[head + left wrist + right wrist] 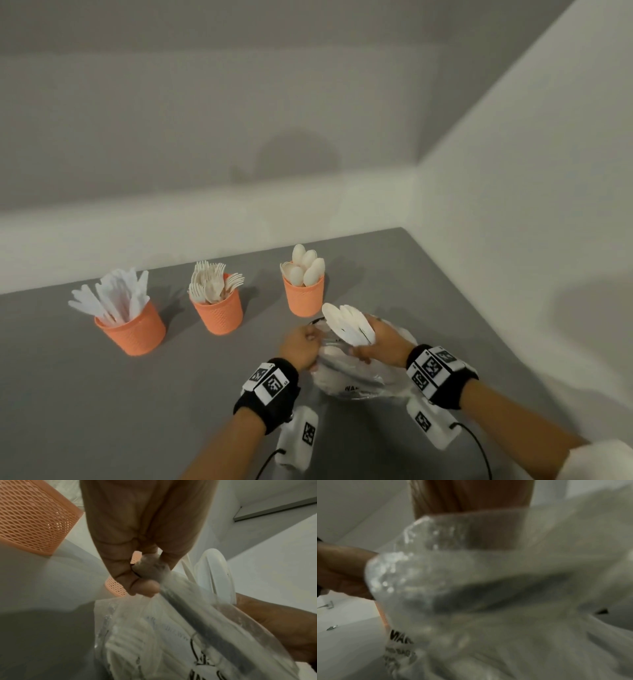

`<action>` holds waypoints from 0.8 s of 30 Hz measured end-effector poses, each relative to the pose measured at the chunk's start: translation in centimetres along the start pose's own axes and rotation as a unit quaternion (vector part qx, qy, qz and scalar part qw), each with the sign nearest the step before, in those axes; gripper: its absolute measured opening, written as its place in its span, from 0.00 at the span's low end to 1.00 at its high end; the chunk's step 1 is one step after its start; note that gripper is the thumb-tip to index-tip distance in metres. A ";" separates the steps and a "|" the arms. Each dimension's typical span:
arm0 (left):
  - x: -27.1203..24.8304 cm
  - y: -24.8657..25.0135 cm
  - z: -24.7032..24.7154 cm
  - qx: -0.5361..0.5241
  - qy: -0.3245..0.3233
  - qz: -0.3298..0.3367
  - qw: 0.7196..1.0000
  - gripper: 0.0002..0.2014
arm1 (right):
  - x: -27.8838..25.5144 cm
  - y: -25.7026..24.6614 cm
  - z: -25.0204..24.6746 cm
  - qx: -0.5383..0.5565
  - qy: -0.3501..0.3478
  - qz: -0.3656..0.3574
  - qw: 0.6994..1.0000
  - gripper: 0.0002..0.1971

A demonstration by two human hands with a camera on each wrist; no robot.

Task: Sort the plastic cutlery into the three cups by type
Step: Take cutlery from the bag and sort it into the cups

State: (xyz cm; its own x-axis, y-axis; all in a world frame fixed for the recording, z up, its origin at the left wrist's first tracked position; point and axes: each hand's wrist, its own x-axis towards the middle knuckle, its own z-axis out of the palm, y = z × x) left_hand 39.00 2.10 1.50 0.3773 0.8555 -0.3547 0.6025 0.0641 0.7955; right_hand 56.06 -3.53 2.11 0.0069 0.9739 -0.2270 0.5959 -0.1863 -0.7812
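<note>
Three orange mesh cups stand in a row on the grey table: the left cup (pixel 132 329) holds white knives, the middle cup (pixel 219 313) forks, the right cup (pixel 304 296) spoons. Just in front of the spoon cup lies a clear plastic bag (pixel 356 380) with more white cutlery inside. My left hand (pixel 301 346) pinches the bag's rim (pixel 154 569) between thumb and fingers. My right hand (pixel 380 342) grips a bunch of white spoons (pixel 347 323), bowls pointing up and left above the bag's mouth. The right wrist view is blurred and filled by the bag (pixel 488 595).
White walls close the table at the back and on the right, meeting in a corner behind the spoon cup. Bare grey tabletop (pixel 85 411) stretches at the front left. Cables hang from the wrist cameras near the bottom edge.
</note>
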 end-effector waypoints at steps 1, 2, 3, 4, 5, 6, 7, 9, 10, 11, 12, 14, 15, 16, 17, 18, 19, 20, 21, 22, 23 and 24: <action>-0.2 0.2 0.1 -0.014 0.000 0.001 1.000 0.12 | 0.0 0.1 -0.1 0.010 0.001 -0.001 1.000 0.29; -0.3 0.3 0.3 -0.025 0.000 0.000 1.000 0.12 | 0.0 0.1 -0.2 0.013 0.000 -0.003 1.000 0.26; -0.4 0.4 0.4 -0.035 -0.001 -0.001 0.999 0.12 | 0.1 0.1 -0.4 0.006 -0.004 0.000 1.000 0.22; -0.5 0.4 0.5 -0.043 -0.001 -0.002 0.999 0.11 | 0.2 0.0 -0.5 -0.002 -0.006 0.000 1.000 0.17; -0.7 0.4 0.6 -0.052 -0.003 -0.004 0.999 0.11 | 0.3 -0.2 -0.7 0.000 -0.007 -0.003 1.000 0.13; -0.8 0.4 0.6 -0.065 -0.006 -0.006 0.998 0.10 | 0.4 -0.6 -0.9 0.014 -0.003 -0.014 1.000 0.09; -0.9 0.4 0.6 -0.083 -0.011 -0.010 0.996 0.09 | 0.5 -1.2 -1.1 0.035 0.004 -0.024 0.999 0.06; -1.4 0.6 0.3 -0.127 -0.038 -0.014 0.991 0.10 | 0.6 -2.6 -1.6 0.075 0.024 -0.045 0.996 0.06; -1.6 0.6 0.0 -0.140 -0.053 -0.014 0.989 0.12 | 0.8 -3.3 -1.8 0.097 0.032 -0.052 0.993 0.07; -1.8 0.6 -0.3 -0.147 -0.066 -0.014 0.987 0.14 | 1.1 -4.2 -1.9 0.120 0.037 -0.055 0.991 0.06; -2.0 0.6 -0.7 -0.152 -0.078 -0.014 0.985 0.16 | 1.4 -5.2 -1.9 0.146 0.043 -0.058 0.987 0.05; -2.5 0.5 -1.5 -0.167 -0.084 -0.020 0.982 0.17 | 2.1 -7.1 -1.6 0.206 0.068 -0.071 0.974 0.05; -2.8 0.4 -2.0 -0.178 -0.074 -0.024 0.981 0.17 | 2.4 -8.0 -1.3 0.235 0.080 -0.077 0.966 0.05; -3.0 0.2 -2.6 -0.190 -0.049 -0.024 0.980 0.17 | 2.6 -9.0 -0.9 0.262 0.088 -0.081 0.958 0.05; -3.2 -0.1 -3.2 -0.209 -0.016 -0.021 0.978 0.16 | 2.8 -10.0 -0.4 0.286 0.090 -0.086 0.950 0.05; -3.4 -0.5 -3.8 -0.237 0.016 -0.018 0.971 0.16 | 3.1 -10.8 0.2 0.303 0.091 -0.089 0.944 0.05; -3.6 -1.0 -4.5 -0.278 0.037 -0.023 0.960 0.16 | 3.3 -11.6 0.9 0.319 0.093 -0.092 0.939 0.05; -3.8 -1.7 -5.2 -0.327 0.044 -0.036 0.943 0.16 | 3.6 -12.2 1.8 0.334 0.096 -0.091 0.933 0.05; -4.1 -2.4 -5.9 -0.382 0.039 -0.053 0.922 0.17 | 4.0 -12.9 2.7 0.349 0.105 -0.087 0.927 0.04; -4.4 -3.3 -6.5 -0.437 0.028 -0.073 0.896 0.19 | 4.2 -13.5 3.6 0.360 0.115 -0.083 0.922 0.04; -4.8 -4.2 -7.2 -0.487 0.019 -0.092 0.868 0.21 | 4.3 -14.4 4.6 0.368 0.124 -0.082 0.918 0.04; -5.2 -5.2 -7.7 -0.528 0.010 -0.111 0.842 0.22 | 4.4 -15.2 5.5 0.374 0.131 -0.086 0.914 0.06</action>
State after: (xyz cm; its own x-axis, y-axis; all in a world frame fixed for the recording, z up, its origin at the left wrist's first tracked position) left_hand 28.47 1.33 3.00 0.3191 0.7707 -0.5515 -0.3086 0.6347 0.7085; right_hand 42.62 2.87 9.81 0.2160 0.9764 0.0079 -0.1092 0.0322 -0.9935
